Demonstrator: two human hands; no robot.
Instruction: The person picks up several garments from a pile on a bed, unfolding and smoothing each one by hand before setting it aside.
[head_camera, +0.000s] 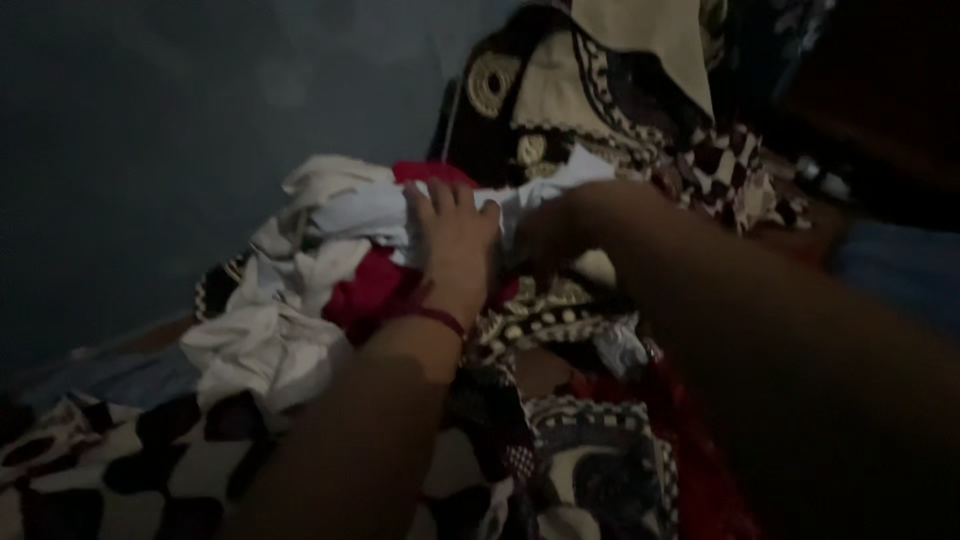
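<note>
A heap of clothes lies in front of me in dim light: white garments (300, 270), a red piece (370, 290) and a light blue-white cloth (370, 215). My left hand (455, 245) rests flat on the heap, fingers spread over the light cloth and the red piece, with a red thread band at the wrist. My right hand (555, 235) reaches into the same heap just right of it; its fingers are dark and partly buried in the white cloth, and whether they grip it is unclear.
A black-and-white patterned blanket (120, 470) covers the surface at the lower left. Dark and cream patterned fabrics (590, 100) pile up behind the heap. A dark wall (150, 120) fills the left. More patterned cloth (600, 460) lies at the bottom centre.
</note>
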